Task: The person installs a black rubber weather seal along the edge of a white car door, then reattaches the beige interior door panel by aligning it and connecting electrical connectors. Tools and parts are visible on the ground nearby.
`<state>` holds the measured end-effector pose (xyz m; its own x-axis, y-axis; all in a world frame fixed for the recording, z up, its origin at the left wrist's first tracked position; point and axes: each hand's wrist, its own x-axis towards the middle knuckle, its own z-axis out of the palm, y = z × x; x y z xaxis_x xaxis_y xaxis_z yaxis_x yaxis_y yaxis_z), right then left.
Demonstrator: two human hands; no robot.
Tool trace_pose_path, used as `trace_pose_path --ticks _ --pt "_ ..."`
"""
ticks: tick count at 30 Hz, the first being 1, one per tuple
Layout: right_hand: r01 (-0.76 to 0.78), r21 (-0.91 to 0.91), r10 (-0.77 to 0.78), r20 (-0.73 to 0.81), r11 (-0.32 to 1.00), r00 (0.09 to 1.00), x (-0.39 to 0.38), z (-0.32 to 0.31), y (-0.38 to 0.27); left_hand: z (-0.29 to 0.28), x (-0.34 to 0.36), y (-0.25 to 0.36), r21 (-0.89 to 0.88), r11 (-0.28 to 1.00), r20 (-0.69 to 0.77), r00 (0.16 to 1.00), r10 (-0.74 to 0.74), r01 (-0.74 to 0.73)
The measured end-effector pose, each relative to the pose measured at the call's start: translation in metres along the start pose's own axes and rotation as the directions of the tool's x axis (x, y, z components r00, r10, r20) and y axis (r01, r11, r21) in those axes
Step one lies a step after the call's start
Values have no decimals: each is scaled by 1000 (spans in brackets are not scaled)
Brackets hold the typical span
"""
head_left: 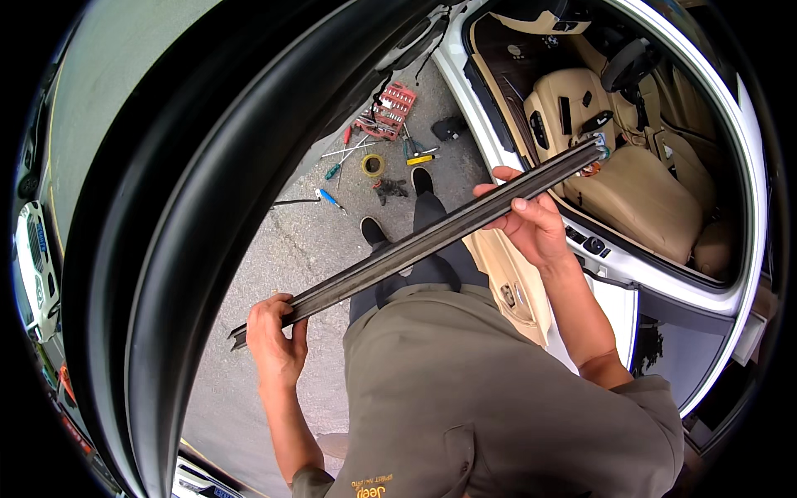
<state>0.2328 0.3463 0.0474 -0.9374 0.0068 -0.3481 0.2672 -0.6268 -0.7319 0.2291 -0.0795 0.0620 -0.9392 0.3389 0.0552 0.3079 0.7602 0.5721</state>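
A long dark trim strip [398,256] with a channel along its length slants across in front of my body, its near-left end lower and its right end over the car seat. My left hand [276,334] is closed round it close to the left end, thumb below and fingers over the top. Further along, right of the middle, my right hand [534,224] grips it with the thumb on the upper face and fingers behind. Most of the right fingers are hidden by the strip.
On the ground ahead lie a red socket set case [390,110], a tape roll [373,165], dark gloves [389,190], a blue-handled tool [330,198] and screwdrivers. A white car's open doorway with a beige seat [635,199] is at right. A black curved door edge [191,199] bounds the left.
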Motion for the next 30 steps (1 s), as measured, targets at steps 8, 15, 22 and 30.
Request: trace_pose_path --ticks 8,15,22,30 --pt "53 3 -52 -151 999 987 -28 -23 9 -1 32 14 -4 999 275 961 -31 33" --pt "77 -41 -85 -253 996 964 -39 -37 22 -4 49 22 -102 984 577 814 -61 146" --pt "40 -93 -67 -307 995 949 -45 -44 18 5 51 25 -118 990 572 821 -1 84" --pt "4 -80 -31 -337 997 941 -44 -58 29 7 49 32 -62 993 637 770 -35 96"
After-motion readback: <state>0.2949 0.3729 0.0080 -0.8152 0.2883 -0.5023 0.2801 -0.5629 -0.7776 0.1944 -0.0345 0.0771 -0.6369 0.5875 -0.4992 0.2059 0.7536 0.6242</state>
